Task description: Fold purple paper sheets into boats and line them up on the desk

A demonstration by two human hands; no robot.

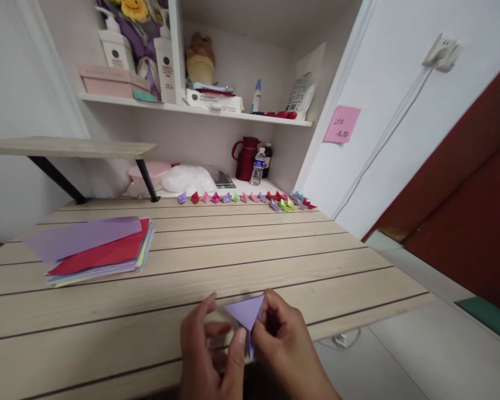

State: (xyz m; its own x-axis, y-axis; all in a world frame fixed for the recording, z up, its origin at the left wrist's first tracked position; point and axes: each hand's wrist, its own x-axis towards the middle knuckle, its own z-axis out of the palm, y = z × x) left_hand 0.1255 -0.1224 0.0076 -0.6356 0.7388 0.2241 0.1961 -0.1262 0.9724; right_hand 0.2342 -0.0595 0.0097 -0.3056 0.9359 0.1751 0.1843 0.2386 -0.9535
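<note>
The left hand (204,355) and the right hand (287,344) are both pinching a folded purple paper (246,312), fingertips closing on it from either side. It is sitting just above the desk (233,250), nearer than the stack of coloured sheets (100,250) and to its right. Beyond the stack and rightward, a row of small folded shapes (245,198) is lining the far edge. Higher and further right, a pink note (342,124) is hanging on the wall, its handwriting too faint to read.
</note>
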